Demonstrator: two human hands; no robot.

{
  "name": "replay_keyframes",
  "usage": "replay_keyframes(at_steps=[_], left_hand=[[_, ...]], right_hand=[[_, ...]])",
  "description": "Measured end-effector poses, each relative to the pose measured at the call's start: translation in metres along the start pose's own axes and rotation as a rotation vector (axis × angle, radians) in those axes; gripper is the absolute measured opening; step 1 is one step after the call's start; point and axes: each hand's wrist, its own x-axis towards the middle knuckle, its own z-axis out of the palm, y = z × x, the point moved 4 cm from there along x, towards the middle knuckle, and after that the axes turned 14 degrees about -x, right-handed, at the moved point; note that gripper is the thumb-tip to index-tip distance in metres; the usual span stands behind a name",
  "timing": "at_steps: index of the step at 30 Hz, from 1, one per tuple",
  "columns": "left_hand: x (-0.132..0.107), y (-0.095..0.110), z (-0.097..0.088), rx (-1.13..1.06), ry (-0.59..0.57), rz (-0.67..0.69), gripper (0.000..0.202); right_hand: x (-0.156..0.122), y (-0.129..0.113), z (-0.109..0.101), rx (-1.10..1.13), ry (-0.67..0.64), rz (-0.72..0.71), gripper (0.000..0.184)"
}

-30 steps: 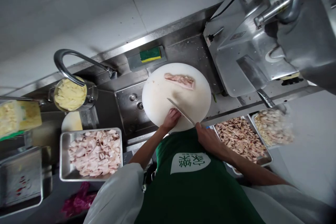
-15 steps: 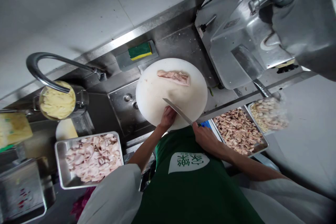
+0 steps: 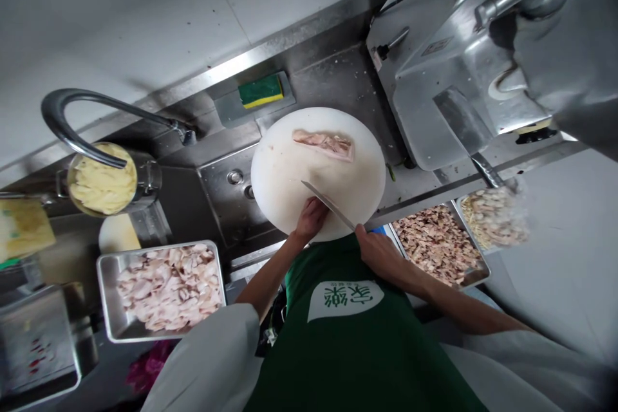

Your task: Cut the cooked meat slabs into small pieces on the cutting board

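Observation:
My right hand is closed round the handle of a kitchen knife, whose blade slants up and left over the round white cutting board. Close beside the blade, at the board's near edge, my left hand has its fingers curled in. Whatever those fingers hold, if anything, is hidden. A pale pink piece of raw meat lies on the far part of the board, apart from both hands and the knife.
Left of the board are a sink, a curved faucet, a pot of pale yellow slices and a tray of sliced meat. A sponge lies behind. Rightward stand a steel machine, a cleaver and a chopped-meat tray.
The camera view has shifted slightly. My hands, the knife and the meat on the board keep almost the same places relative to one another.

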Motion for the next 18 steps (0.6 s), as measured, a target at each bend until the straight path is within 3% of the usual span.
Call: replay_keyframes(at_steps=[4, 6, 13, 18], left_hand=[[0.001, 0.001, -0.001, 0.0, -0.011, -0.014, 0.025], [0.001, 0.003, -0.003, 0.03, 0.004, 0.019, 0.024], [0.0, 0.003, -0.002, 0.118, 0.036, 0.106, 0.022], [-0.002, -0.001, -0.003, 0.129, 0.032, 0.109, 0.019]], right_hand=[[0.042, -0.013, -0.028, -0.012, 0.099, -0.038, 0.042], [0.05, -0.013, -0.037, -0.021, 0.117, -0.036, 0.041], [-0.007, 0.001, -0.018, -0.014, 0.028, -0.018, 0.033], [-0.01, -0.006, -0.022, 0.02, 0.025, -0.005, 0.032]])
